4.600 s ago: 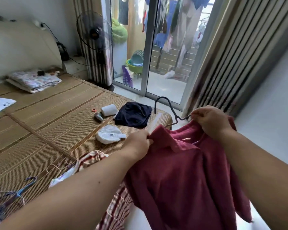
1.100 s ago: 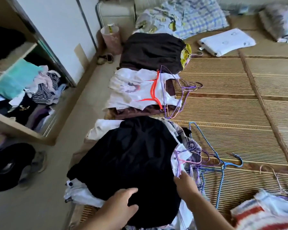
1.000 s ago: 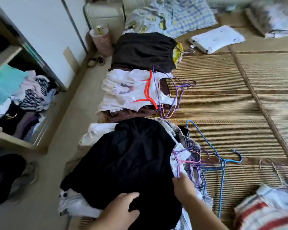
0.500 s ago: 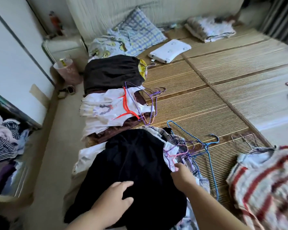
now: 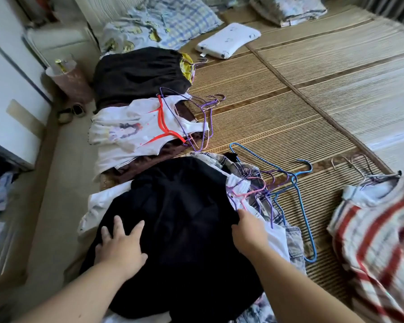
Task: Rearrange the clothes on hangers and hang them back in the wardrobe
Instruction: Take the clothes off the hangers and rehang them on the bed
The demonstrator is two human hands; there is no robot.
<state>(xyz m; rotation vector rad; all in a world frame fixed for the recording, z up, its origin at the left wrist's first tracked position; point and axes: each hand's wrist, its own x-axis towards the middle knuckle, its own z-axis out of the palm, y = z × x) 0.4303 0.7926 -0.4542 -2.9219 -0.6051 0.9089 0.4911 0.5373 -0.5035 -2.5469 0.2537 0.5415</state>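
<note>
1. Two hands lie on one black garment (image 5: 184,206), the top of the nearest pile on the woven mat (image 5: 278,113).
2. The left hand (image 5: 120,243) rests flat on the cloth, fingers spread and straight, holding nothing.
3. The right hand (image 5: 248,230) sits at the garment's right edge. Its fingertips are tucked out of sight at the hem, so I cannot tell whether it grips the cloth.
4. Under the black garment only slivers show: white cloth (image 5: 96,206) left of the left hand and checked cloth (image 5: 222,160) beyond the right hand. The pieces below cannot be counted.
5. Just beyond the right hand lies a tangle of wire hangers: one blue hanger (image 5: 294,181), one pink hanger (image 5: 251,193), and purple hangers (image 5: 275,171) too interlaced to count.
6. Two more piles lie in a row beyond the hands: a white top (image 5: 138,127) with orange-red trim, then a dark brown garment (image 5: 138,73) farther off.
7. Right of the right hand, one red-and-white striped garment (image 5: 378,229) is blurred and cut off by the frame edge.
8. Far left of the left hand, the wardrobe (image 5: 9,85) shows only partly, and the clothes inside it are hard to make out.
</note>
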